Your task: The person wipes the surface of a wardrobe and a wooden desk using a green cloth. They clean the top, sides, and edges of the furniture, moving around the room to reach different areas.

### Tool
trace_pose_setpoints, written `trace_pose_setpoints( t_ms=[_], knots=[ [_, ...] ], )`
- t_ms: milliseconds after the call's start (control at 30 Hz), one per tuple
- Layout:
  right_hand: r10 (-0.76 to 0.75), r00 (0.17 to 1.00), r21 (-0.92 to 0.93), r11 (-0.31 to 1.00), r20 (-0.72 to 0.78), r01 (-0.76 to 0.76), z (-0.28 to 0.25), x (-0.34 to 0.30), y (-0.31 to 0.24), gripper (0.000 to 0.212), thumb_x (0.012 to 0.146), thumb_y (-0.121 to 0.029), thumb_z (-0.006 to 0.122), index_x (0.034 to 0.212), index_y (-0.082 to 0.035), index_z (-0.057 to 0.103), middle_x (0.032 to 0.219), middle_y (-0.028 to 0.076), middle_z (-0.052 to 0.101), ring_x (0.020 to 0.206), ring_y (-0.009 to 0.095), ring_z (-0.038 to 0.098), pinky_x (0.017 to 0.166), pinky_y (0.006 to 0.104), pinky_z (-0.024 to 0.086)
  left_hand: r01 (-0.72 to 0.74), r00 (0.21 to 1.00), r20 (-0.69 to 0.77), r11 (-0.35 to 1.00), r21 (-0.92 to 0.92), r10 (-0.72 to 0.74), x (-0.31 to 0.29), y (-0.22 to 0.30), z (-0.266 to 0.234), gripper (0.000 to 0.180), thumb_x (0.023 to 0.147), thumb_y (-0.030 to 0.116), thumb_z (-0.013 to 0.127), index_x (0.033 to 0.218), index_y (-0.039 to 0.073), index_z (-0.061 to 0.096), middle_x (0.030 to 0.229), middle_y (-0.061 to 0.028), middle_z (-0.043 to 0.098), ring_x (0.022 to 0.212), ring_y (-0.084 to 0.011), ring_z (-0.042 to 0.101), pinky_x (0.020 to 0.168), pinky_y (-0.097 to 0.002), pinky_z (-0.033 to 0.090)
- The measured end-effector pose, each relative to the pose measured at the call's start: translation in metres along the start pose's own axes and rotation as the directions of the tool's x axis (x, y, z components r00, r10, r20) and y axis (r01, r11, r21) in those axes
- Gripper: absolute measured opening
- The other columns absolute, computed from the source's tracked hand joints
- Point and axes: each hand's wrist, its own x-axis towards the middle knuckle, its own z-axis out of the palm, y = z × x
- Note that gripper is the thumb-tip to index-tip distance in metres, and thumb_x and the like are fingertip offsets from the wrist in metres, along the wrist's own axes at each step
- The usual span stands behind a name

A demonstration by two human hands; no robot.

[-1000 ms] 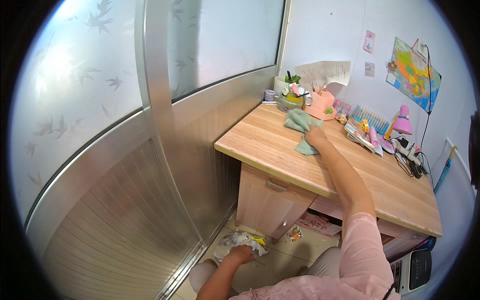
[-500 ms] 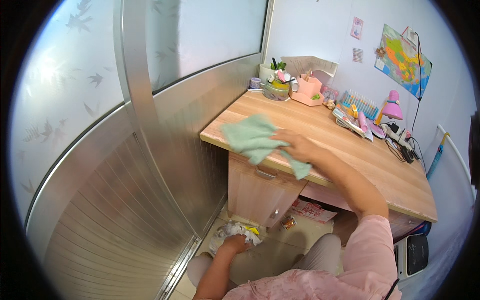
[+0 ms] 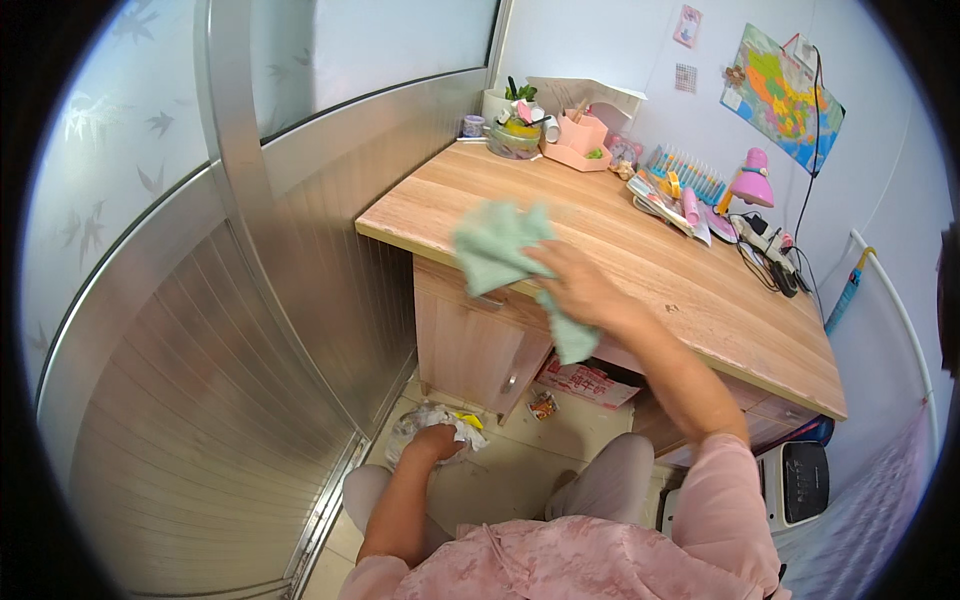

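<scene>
My right hand (image 3: 583, 287) is closed on a light green cloth (image 3: 492, 245), bunched over the front left part of the wooden desk (image 3: 610, 235). One end of the cloth hangs down past the desk's front edge. Low on the left, beside the desk's cabinet, my left hand (image 3: 436, 442) grips a clear plastic bag (image 3: 404, 428) with white crumpled stuff and a yellow piece in it. The fingertips of the left hand are partly hidden.
Along the desk's back stand a glass bowl (image 3: 512, 143), a pink organizer (image 3: 577, 140), books (image 3: 655, 203), a pink lamp (image 3: 752, 180) and a power strip with cables (image 3: 768, 240). A metal partition (image 3: 330, 190) rises at left. A small wrapper (image 3: 543, 405) lies on the floor.
My right hand has carried the cloth to the right along the desk's front edge. My left hand keeps hold of the bag. The whole view has shifted a little.
</scene>
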Motion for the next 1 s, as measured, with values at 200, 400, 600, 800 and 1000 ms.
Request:
trace_pose_setpoints(
  t_ms=[200,400,600,800,1000],
  knots=[
    [-0.314,0.943,-0.300,0.915,-0.116,0.268,0.061,0.082,-0.084,0.051,0.078,-0.008,0.060,0.129,-0.018,0.054,0.138,0.019,0.042,0.125,0.045,0.039,0.101,0.0492,0.040,-0.016,0.999,0.038,1.000,0.023,0.015,0.012,0.000,0.005,0.055,0.088,0.047,0.056,0.121,0.004,0.058,0.127,-0.0170,0.057,0.116,-0.0328,0.055,0.097,-0.0412,0.044],
    [-0.394,0.913,-0.375,0.866,-0.107,0.330,0.067,0.087,-0.082,0.041,0.076,-0.008,0.061,0.116,-0.015,0.062,0.134,0.018,0.044,0.123,0.043,0.043,0.094,0.0482,0.045,0.040,0.998,0.055,0.999,-0.036,-0.038,0.000,-0.001,-0.010,0.061,0.088,0.048,0.056,0.130,0.004,0.052,0.131,-0.0176,0.053,0.119,-0.0334,0.052,0.100,-0.0405,0.042],
    [-0.435,0.893,-0.414,0.838,-0.116,0.355,0.005,-0.039,-0.024,0.038,0.074,-0.006,0.062,0.112,-0.014,0.062,0.134,0.015,0.046,0.119,0.040,0.049,0.093,0.0463,0.047,0.042,0.999,0.030,0.997,-0.065,-0.040,-0.006,0.001,-0.013,0.061,0.089,0.049,0.055,0.132,0.005,0.051,0.131,-0.0173,0.054,0.120,-0.0332,0.052,0.101,-0.0401,0.042],
    [-0.208,0.959,-0.583,0.811,-0.193,0.059,-0.083,-0.236,0.054,0.042,0.076,-0.004,0.060,0.114,-0.019,0.065,0.127,0.014,0.054,0.114,0.037,0.053,0.094,0.0472,0.045,0.006,1.000,-0.030,0.998,-0.065,-0.008,-0.011,0.006,-0.013,0.056,0.086,0.046,0.058,0.125,0.006,0.057,0.121,-0.0196,0.060,0.112,-0.0348,0.057,0.096,-0.0407,0.044],
    [0.020,0.882,-0.502,0.816,-0.470,-0.286,-0.105,-0.307,0.067,0.050,0.069,-0.004,0.066,0.117,-0.018,0.063,0.123,0.016,0.056,0.110,0.036,0.055,0.093,0.0469,0.046,-0.351,0.816,-0.570,0.868,-0.351,0.100,-0.015,0.071,-0.040,0.033,0.089,0.027,0.064,0.111,0.003,0.066,0.097,-0.0168,0.069,0.091,-0.0213,0.066,0.080,-0.0317,0.050]
  ],
)
